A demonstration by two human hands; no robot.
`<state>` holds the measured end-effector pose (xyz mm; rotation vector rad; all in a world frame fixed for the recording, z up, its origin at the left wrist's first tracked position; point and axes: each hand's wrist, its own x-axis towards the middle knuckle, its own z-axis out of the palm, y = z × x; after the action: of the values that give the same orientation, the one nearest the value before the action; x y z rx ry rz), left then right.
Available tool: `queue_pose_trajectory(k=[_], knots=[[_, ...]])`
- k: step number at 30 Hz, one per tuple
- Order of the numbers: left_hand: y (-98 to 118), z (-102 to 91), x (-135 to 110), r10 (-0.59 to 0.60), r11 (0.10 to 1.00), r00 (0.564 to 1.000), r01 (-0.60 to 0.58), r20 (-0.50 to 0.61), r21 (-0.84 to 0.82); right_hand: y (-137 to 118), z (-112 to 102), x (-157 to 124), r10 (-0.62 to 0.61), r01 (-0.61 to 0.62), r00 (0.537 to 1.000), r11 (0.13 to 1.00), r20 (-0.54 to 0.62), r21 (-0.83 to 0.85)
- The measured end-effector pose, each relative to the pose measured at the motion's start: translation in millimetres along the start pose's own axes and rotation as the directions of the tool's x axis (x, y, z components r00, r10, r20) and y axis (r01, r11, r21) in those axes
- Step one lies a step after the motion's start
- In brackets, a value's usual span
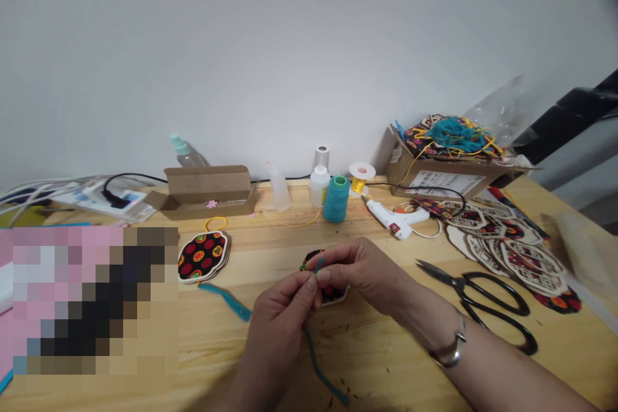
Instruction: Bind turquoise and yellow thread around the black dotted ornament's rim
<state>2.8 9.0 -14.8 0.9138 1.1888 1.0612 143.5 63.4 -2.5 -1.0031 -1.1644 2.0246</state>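
To the left, a stack of black lobed fabric pieces with red and yellow dots (203,256) lies on the pale wooden table (386,347). From near it, the teal cord (226,299) runs diagonally toward your left hand (282,318), and another stretch trails from under that hand down toward you. The cord's short upper end pokes up where your hands meet. Your left hand pinches it from below and your right hand (364,267) closes on it from above, fingertips touching. A small dotted fabric piece (333,295) lies just beneath them. The black-handled scissors (483,299) sit well apart, on your right hand's side.
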Motion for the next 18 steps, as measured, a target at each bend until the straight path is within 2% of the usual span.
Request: queue_pose_trajectory(k=[10,13,18], knots=[[-2,1.7,1,0.021,1.000,1.000,-0.021,0.011,-0.006,-8,4,-3,-0.099,0.085,0.982,0.992,-0.163,-0.094],[-3,1.6,2,0.039,0.999,0.999,-0.039,0.000,0.001,-11,2,-4,-0.152,0.139,0.967,0.988,-0.205,-0.074],[-2,0.4,2,0.110,0.987,0.994,-0.108,-0.007,0.116,-13,2,-7,-0.230,0.229,0.973,0.962,-0.010,0.146]])
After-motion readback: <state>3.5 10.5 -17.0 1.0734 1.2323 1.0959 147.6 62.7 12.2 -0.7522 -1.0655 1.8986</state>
